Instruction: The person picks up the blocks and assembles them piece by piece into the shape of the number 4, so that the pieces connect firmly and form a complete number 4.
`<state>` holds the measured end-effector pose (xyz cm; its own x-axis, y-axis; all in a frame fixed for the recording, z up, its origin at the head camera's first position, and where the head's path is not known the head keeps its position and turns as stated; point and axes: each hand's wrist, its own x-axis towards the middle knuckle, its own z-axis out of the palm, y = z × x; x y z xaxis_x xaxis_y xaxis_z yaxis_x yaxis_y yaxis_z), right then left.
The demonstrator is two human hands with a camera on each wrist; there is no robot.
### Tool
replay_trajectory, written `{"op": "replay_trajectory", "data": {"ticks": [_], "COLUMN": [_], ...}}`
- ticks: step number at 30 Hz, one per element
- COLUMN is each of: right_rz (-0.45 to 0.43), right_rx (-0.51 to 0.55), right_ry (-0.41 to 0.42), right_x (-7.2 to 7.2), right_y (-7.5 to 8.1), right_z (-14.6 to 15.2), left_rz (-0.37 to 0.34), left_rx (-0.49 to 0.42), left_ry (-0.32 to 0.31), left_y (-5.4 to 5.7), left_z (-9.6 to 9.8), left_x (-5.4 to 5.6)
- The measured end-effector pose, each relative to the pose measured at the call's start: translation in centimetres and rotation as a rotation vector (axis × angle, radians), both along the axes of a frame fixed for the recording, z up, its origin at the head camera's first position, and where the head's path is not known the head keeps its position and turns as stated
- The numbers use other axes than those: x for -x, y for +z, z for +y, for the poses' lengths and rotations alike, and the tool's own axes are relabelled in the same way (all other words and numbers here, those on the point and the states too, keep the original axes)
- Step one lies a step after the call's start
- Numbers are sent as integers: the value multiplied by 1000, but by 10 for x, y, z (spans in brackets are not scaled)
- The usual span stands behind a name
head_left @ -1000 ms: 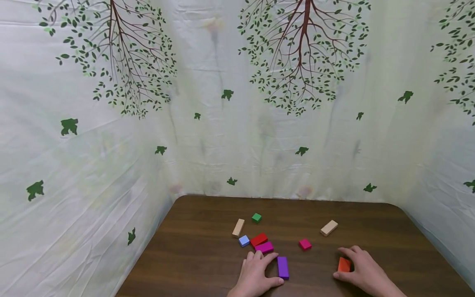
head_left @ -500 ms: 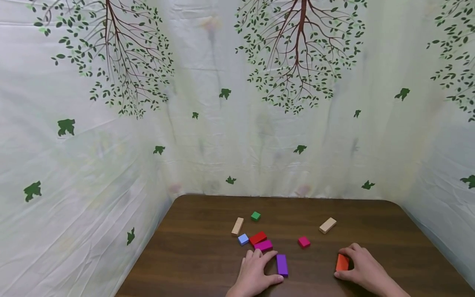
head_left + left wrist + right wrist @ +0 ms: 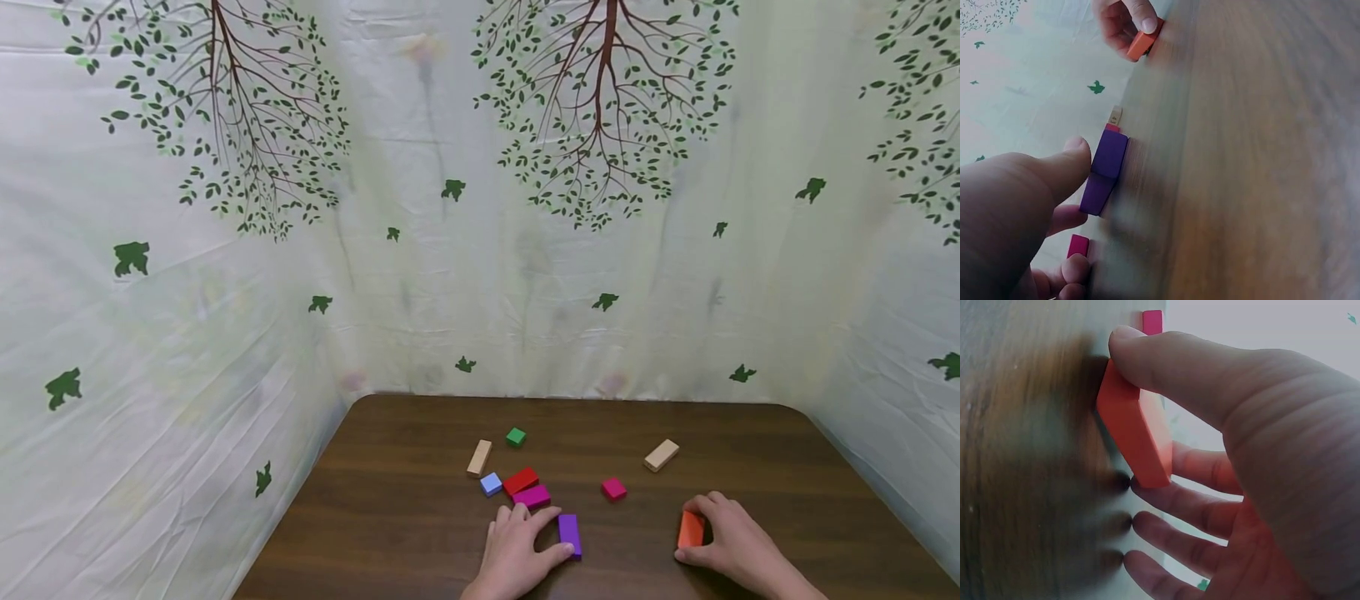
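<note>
My left hand (image 3: 516, 552) has its thumb at the near end and its index finger at the far end of a purple block (image 3: 569, 535), pinching it lengthwise on the table. In the left wrist view the thumb lies against the purple block (image 3: 1105, 169). Off to the right, my right hand (image 3: 738, 542) pinches an orange block (image 3: 691, 530) between thumb and fingers. The right wrist view has the thumb over one end of the orange block (image 3: 1135, 428), with the other fingers spread beyond it. A magenta block (image 3: 532, 497) lies just past the left fingertips.
Beyond the left hand are a red block (image 3: 521, 481), a light blue block (image 3: 491, 484), a green block (image 3: 516, 437) and a plain wooden block (image 3: 479, 458). A pink block (image 3: 614, 489) sits between the hands. Another wooden block (image 3: 662, 456) lies farther back on the brown table (image 3: 375, 517).
The left thumb has closed in onto the near end of the purple block. The right hand has turned the orange block slightly and shifted it a little leftward.
</note>
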<state>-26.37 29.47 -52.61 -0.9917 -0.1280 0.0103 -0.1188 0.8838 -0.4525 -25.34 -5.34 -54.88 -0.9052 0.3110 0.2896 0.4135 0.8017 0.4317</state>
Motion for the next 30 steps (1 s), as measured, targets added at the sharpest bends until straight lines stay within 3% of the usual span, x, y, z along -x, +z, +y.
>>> {"op": "replay_trajectory", "data": {"ticks": [8, 22, 30], "right_rz": [-1, 19, 95], "right_rx": [57, 80, 55], "right_ry": [11, 11, 27], "right_x": [0, -5, -2], "right_y": [0, 3, 7], "right_z": [-1, -8, -11], "left_rz": [-55, -49, -34], "left_rx": [-11, -1, -2], "left_ry": [7, 15, 21], "left_y": [1, -2, -4], "left_z": [1, 0, 2], "left_x": [0, -1, 2]}}
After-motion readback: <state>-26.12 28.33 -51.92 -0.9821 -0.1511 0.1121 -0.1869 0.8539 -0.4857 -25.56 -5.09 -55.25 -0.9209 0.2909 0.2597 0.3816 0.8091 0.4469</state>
